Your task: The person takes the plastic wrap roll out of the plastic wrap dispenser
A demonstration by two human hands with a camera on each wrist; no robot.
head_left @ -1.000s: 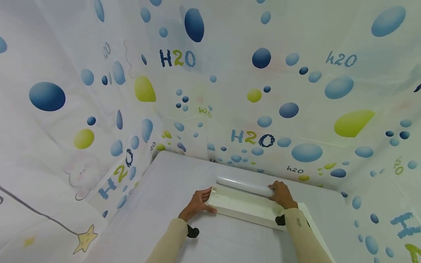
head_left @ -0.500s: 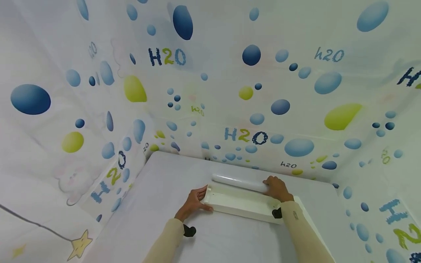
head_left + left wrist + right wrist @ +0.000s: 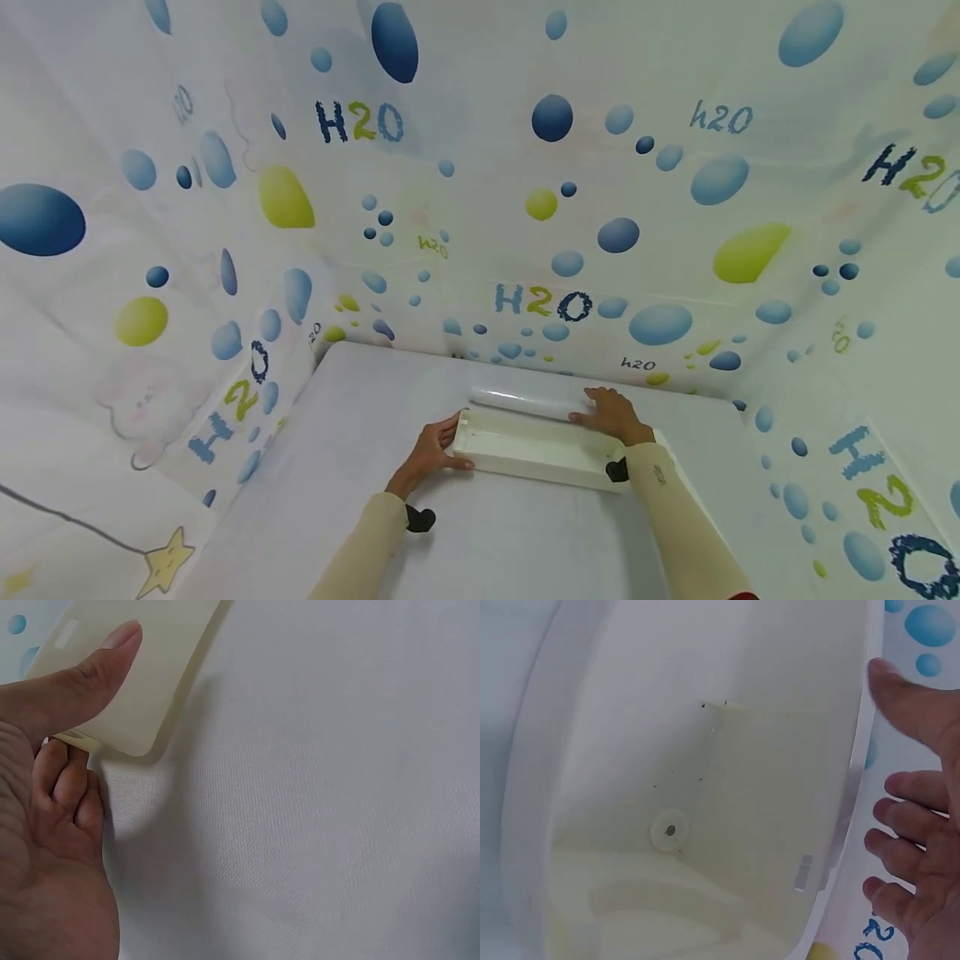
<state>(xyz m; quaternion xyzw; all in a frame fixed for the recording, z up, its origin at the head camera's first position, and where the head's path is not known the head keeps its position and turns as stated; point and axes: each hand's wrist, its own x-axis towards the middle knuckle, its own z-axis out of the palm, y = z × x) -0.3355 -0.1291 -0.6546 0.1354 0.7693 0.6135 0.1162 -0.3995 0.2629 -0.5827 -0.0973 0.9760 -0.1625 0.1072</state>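
A long cream plastic box (image 3: 536, 463) lies with its hollow side up on the white table. My left hand (image 3: 426, 457) grips its left end, thumb (image 3: 90, 679) on the front wall and curled fingers behind the end. Along the box's far side lies a glossy white roll (image 3: 517, 402). Over the roll's right end is my right hand (image 3: 613, 417), fingers spread. In the right wrist view that hand's thumb (image 3: 904, 697) is at the box rim, its loosely bent fingers hold nothing, and a round fitting (image 3: 669, 829) shows inside the box.
A long pale strip (image 3: 678, 467), partly hidden by the right sleeve, lies to the right of the box. The white table (image 3: 360, 392) ends at a back wall of printed cloth (image 3: 480, 208). A small red patch (image 3: 742, 596) shows at the bottom edge.
The head view has swung right, so the scene sits farther left. My right hand's fingers have spread from around the roll's right end. My left hand keeps its grip on the box.
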